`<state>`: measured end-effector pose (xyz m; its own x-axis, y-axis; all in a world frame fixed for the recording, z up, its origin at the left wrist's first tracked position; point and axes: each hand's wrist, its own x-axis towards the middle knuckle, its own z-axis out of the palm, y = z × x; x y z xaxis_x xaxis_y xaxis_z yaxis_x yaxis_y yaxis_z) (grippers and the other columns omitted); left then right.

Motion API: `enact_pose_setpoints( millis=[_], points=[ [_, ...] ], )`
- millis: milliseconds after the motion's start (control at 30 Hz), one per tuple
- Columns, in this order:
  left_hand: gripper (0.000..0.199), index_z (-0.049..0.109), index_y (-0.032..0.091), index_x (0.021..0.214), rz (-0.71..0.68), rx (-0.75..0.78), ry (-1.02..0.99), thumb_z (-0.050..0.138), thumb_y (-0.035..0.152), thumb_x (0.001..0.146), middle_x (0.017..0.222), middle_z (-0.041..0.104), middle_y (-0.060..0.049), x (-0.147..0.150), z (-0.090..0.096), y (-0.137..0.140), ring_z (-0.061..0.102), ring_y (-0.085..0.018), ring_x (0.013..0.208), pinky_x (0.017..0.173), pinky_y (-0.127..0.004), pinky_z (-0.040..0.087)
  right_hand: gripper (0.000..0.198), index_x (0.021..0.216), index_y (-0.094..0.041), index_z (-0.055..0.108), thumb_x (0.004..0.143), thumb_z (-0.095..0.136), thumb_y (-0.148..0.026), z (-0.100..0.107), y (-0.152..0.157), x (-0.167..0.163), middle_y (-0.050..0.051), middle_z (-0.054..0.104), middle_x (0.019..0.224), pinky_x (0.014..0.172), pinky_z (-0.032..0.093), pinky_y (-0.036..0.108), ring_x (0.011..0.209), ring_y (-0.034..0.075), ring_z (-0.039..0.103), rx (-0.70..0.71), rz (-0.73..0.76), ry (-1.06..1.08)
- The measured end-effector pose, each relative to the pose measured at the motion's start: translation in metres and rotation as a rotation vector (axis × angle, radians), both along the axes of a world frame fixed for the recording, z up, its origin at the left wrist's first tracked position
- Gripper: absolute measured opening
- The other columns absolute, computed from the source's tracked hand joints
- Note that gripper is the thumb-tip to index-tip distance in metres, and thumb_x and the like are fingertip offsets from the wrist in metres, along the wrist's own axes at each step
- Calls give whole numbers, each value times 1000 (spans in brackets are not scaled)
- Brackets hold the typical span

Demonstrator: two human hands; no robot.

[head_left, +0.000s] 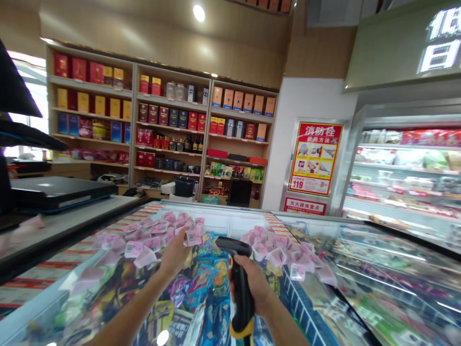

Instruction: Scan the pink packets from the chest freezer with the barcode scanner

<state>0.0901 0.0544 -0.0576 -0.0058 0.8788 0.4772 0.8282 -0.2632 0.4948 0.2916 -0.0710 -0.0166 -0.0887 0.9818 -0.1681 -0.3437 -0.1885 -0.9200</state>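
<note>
My right hand [254, 281] is wrapped round the handle of a black and yellow barcode scanner [242, 288], whose head points left over the freezer. To its left, my left hand [177, 252] pinches a pink price tag [194, 237] with a barcode on its face, held in front of the scanner head. Behind my left hand lies a heap of similar pink tags [147, 235] on the freezer's glass top. A second heap of pink tags [277, 250] spreads to the right of the scanner. Blue snack packs [207, 274] show inside the freezer below.
Beside the freezer on the left, a closed laptop [61, 192] rests on a counter. Shelves of boxed goods [171, 115] line the back wall. A lit refrigerated cabinet [406, 168] and a glass-covered freezer [392, 269] stand on the right.
</note>
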Motion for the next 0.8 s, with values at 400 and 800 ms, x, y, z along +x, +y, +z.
enact_pose_setpoints(
  millis=[400, 800],
  points=[
    [33, 44, 18, 107, -107, -50, -57, 44, 17, 74, 102, 61, -6, 42, 0, -7, 56, -16, 95, 78, -23, 39, 26, 76, -16, 50, 68, 51, -41, 0, -5, 5, -2, 56, 48, 28, 35, 19, 30, 9, 45, 41, 8, 23],
    [18, 47, 18, 95, 2, -177, -34, 40, 24, 79, 84, 65, -7, 93, -7, -1, 62, -18, 78, 60, -23, 38, 32, 73, -16, 50, 62, 58, -45, 10, 1, 41, -4, 53, 49, 31, 37, 18, 35, 8, 47, 93, -255, -30]
  ],
)
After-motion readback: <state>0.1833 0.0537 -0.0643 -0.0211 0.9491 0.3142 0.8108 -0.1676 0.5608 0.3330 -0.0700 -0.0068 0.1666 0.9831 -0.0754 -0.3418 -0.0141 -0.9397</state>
